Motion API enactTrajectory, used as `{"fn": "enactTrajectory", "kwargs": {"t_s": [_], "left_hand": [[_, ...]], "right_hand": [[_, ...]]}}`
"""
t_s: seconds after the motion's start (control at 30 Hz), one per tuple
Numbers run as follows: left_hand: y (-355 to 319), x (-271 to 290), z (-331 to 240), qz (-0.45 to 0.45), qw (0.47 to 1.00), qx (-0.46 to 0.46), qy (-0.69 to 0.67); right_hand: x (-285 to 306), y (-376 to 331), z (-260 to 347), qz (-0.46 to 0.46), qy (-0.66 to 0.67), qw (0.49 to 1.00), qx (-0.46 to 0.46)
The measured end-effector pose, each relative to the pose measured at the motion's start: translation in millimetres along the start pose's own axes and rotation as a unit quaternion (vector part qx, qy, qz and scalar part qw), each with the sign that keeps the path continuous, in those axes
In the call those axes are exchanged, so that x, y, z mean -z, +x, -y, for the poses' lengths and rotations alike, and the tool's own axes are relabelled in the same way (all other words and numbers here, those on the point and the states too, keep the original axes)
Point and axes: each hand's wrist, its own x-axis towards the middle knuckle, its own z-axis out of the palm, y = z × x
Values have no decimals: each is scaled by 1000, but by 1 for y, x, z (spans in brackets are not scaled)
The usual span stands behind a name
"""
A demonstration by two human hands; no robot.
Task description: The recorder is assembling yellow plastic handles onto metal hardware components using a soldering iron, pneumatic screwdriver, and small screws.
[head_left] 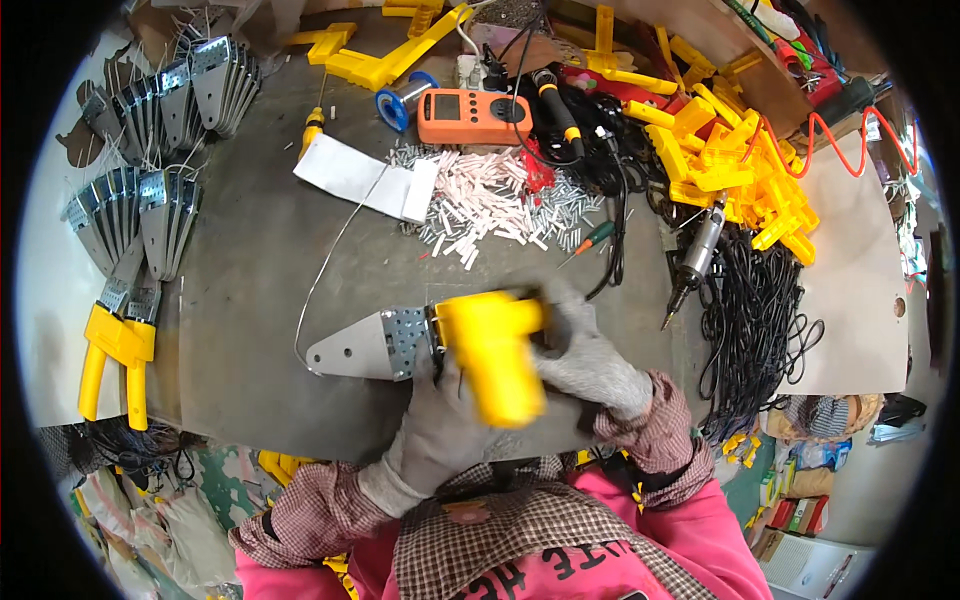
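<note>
At worktop centre, a yellow handle is held against a metal plate, the plate pointing to 9 o'clock. The left hand is clenched on the handle from below; the right hand grasps its far side. Assembled units lie at 9 o'clock; loose handles are piled at 2 o'clock, so much work is judged to remain

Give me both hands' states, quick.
Left hand: closed on the yellow tool, under its body.
Right hand: closed on the same tool's right side.
</note>
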Motion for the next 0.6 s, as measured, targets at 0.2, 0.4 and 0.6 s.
{"fn": "enactTrajectory", "kwargs": {"t_s": [0.2, 0.4, 0.6], "left_hand": [[-19, 55, 38, -79, 962, -52, -255], [-1, 35, 32, -65, 994, -56, -71], [46, 55, 39, -24, 992, -103, -73]], "right_hand": [[-15, -9, -31, -14, -368, 926, 77], [36, 50, -24, 83, -342, 933, 74], [22, 49, -34, -4, -317, 946, 65]]}}
